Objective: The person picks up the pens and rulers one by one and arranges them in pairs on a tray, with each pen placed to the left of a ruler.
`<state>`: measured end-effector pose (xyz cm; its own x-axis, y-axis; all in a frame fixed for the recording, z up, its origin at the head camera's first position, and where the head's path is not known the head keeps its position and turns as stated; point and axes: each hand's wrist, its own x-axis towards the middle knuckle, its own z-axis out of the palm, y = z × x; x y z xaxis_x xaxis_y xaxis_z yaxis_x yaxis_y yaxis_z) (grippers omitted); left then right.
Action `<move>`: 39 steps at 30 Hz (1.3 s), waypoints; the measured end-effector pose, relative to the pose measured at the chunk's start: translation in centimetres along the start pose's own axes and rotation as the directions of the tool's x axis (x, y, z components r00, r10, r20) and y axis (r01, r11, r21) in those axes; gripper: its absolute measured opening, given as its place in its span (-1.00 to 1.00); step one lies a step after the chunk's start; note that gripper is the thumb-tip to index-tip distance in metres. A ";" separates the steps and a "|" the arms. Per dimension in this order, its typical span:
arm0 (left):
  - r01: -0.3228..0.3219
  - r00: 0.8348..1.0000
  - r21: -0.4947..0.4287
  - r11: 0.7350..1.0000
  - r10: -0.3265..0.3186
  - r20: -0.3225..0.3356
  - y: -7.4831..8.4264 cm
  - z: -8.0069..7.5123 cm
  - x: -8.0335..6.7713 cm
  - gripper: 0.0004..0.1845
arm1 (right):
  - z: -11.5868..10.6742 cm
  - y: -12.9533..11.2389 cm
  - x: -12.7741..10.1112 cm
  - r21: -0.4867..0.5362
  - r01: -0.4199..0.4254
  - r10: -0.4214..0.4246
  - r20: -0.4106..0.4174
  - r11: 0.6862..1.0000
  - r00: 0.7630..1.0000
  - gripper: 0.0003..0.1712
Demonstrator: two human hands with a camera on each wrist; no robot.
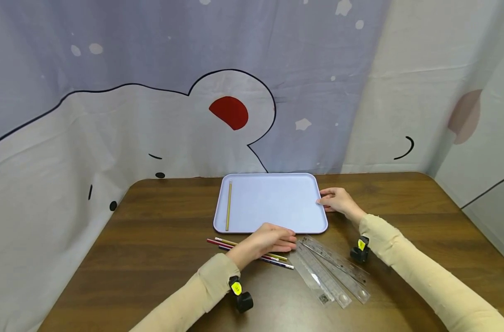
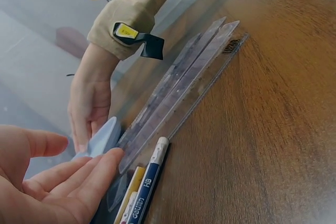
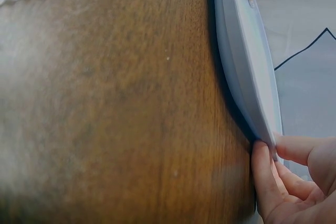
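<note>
My right hand (image 1: 339, 202) pinches the right rim of a pale lavender tray (image 1: 277, 203), thumb on the inner side and fingers around the outer edge. Inside the tray, at its left, lies a gold pencil (image 1: 229, 207). With fingers extended, my left hand (image 1: 265, 240) hovers by the tray's front edge, over a loose bunch of pencils (image 1: 282, 264) and beside clear rulers (image 1: 318, 274). The left wrist view brings out a blue HB pencil (image 2: 144, 192) with a white end, next to a yellow pencil (image 2: 134, 187). My left hand partly hides the bunch in the head view.
The brown wooden table (image 1: 152, 258) extends around everything, its far edge against a patterned curtain (image 1: 173, 124). The several rulers fan out toward the front right, overlapping each other. Both wrists carry small black cameras.
</note>
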<state>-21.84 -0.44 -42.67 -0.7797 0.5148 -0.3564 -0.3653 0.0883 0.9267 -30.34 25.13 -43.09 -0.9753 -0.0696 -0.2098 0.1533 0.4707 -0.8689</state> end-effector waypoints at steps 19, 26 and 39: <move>0.026 1.000 0.008 1.000 -0.026 -0.012 -0.1 0.7 0.7 -0.63 | 0.0 0.2 0.0 0.012 -0.004 0.004 0.008 1.000 1.000 -0.39; 0.018 1.000 0.001 1.000 -0.018 -0.018 -0.1 1.0 0.9 -0.64 | 0.1 -0.1 -0.1 0.020 -0.001 0.001 0.005 1.000 1.000 -0.40; 0.017 1.000 0.014 1.000 -0.016 -0.019 -0.2 1.2 1.1 -0.65 | 0.0 0.0 -0.1 0.021 0.001 -0.001 0.007 1.000 1.000 -0.38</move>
<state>-21.98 1.15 -43.07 -0.7830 0.4972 -0.3738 -0.3712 0.1088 0.9222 -30.26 25.16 -43.12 -0.9742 -0.0766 -0.2122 0.1557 0.4521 -0.8783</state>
